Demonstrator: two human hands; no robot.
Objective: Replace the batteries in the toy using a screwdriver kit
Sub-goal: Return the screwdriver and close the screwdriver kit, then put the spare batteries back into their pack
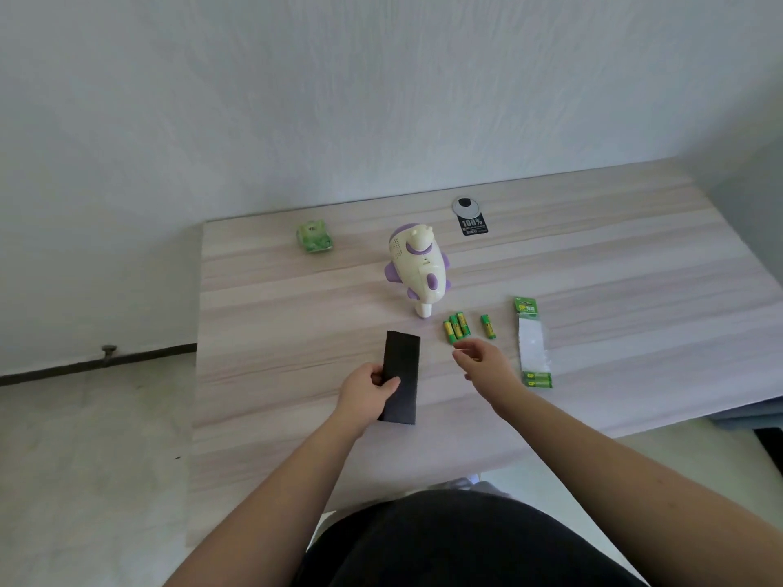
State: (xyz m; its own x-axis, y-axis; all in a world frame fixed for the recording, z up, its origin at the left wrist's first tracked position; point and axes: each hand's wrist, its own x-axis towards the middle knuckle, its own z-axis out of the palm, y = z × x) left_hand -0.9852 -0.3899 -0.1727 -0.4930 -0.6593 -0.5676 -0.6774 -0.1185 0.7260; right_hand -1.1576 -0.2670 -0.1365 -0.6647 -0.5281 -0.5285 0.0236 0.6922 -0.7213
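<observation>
The left hand (pixel 373 385) grips a flat black rectangular case (pixel 400 377) – presumably the screwdriver kit – thumb curled over its near-left edge, while the case lies on the pale wood-grain tabletop (pixel 614 269) with its long axis running near to far. The right hand (pixel 481 360) hovers just right of the case, fingers loosely spread and holding nothing; its fingertips point far-left, just short of the loose batteries

The relation that matters: the case sits directly between the two hands, already held by the left, so the right hand is the free one and the nearer to its right long edge – well placed, I judge, to lift or slide the lid while the left steadies it. The cream and purple plastic toy (pixel 417 269) stands upright beyond the case, slightly to the right, untouched

Three green and yellow batteries (pixel 456 327) lie together near the toy's foot, a fourth battery (pixel 488 326) apart to their right. Further right lies an opened green battery blister pack (pixel 533 345), lengthwise near to far. At the far left sits a small green packet (pixel 314 236); at the far edge a round cable grommet (pixel 466 205) with a black label (pixel 474 226). The tabletop meets a plain white wall (pixel 381 99); pale floor (pixel 84 459) shows to the left
</observation>
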